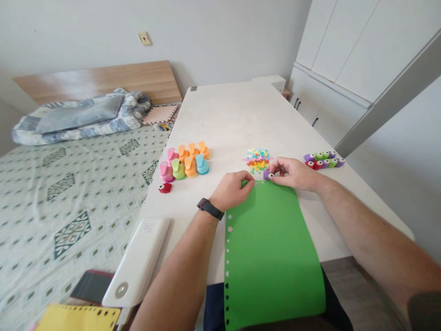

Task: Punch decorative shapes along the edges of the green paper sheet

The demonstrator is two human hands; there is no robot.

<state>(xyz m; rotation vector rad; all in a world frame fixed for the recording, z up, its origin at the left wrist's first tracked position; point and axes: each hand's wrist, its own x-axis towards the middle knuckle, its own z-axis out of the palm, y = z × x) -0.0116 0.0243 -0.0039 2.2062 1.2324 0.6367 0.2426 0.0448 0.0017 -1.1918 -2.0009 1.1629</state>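
Observation:
A green paper sheet (272, 248) lies over the table's front edge and hangs down toward my lap. Small shaped holes run down its left side, and a few show at the far edge. My left hand (236, 188) pinches the sheet's far left corner between thumb and fingers. In my right hand (287, 172) is a small purple craft punch (267, 175) with a white eye-like button, held at the sheet's far edge. Just beyond the hands lies a pile of colourful paper cutouts (258, 160).
Several lever punches (185, 162) stand at the left, with a red punch (165, 187) nearer. More small punches (324, 160) are lined up at the right. A white device (138, 262), a dark phone (92, 286) and punched yellow paper (79, 318) lie at lower left.

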